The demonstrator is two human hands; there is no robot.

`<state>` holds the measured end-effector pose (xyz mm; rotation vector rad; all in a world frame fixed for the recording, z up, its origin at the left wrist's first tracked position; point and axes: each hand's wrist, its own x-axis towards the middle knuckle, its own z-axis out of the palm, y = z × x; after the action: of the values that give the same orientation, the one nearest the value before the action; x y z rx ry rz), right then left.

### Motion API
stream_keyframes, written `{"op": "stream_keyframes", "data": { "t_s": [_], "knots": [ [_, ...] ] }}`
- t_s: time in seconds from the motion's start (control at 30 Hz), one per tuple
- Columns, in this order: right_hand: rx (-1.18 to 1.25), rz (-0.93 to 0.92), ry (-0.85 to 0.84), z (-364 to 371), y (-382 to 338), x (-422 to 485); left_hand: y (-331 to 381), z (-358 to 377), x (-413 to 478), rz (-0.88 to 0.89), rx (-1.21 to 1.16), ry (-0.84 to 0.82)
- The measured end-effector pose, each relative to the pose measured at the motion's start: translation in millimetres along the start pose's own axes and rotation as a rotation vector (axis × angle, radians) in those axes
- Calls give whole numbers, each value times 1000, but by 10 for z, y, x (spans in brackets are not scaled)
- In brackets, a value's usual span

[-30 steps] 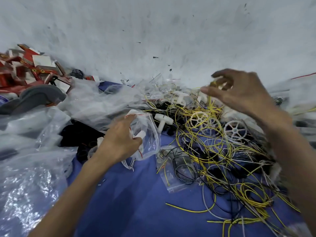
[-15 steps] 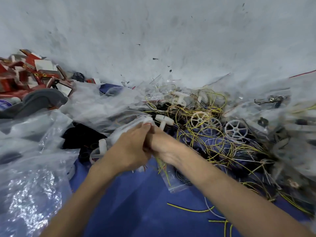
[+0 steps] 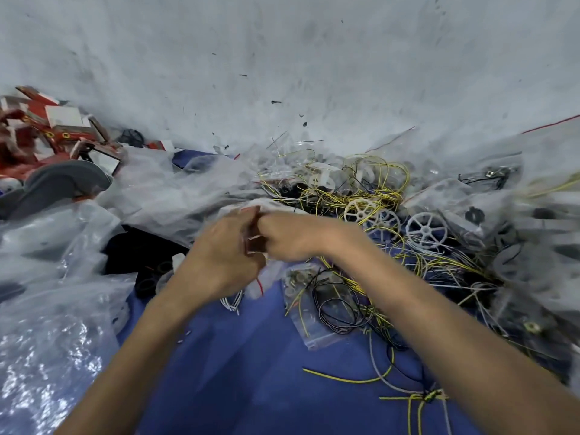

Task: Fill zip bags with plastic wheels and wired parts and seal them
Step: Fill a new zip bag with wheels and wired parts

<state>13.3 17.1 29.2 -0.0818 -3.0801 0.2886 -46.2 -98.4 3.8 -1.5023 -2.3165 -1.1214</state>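
Looking down from the head view, both hands meet above the blue sheet [image 3: 244,365]. The left hand [image 3: 224,255] curls its fingers round a clear bag [image 3: 255,288]. Only a corner of the bag, with a red line, shows below the palm, and white leads [image 3: 232,304] show just beside it. The right hand [image 3: 290,237] is curled tight against the left, knuckle to knuckle. Whether it pinches the bag's mouth or a part is hidden and blurred, so I cannot tell.

My judgement of the risk is that pressing the zip with a lead lying across it would leave the seal gaping, and parts would spill. Pinching one end only could leave the other end unzipped. The loose yellow wires [image 3: 361,183] may also snag the right arm and drag the pile.

The bag sits between and under the hands, mostly covered by them. The wheels [image 3: 426,230] lie to the right, apart from both hands. A filled bag [image 3: 320,309] lies on the sheet just beside the right forearm.
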Motion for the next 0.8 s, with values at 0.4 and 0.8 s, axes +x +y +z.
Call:
{"op": "stream_keyframes", "data": {
  "t_s": [0.4,0.8],
  "knots": [
    [-133,264,-3,504,668,-798,-129,107,-16,-131,65,-50],
    [826,243,491,-15,558,-882,-132,143,-26,-169,20,-47]
  ]
}}
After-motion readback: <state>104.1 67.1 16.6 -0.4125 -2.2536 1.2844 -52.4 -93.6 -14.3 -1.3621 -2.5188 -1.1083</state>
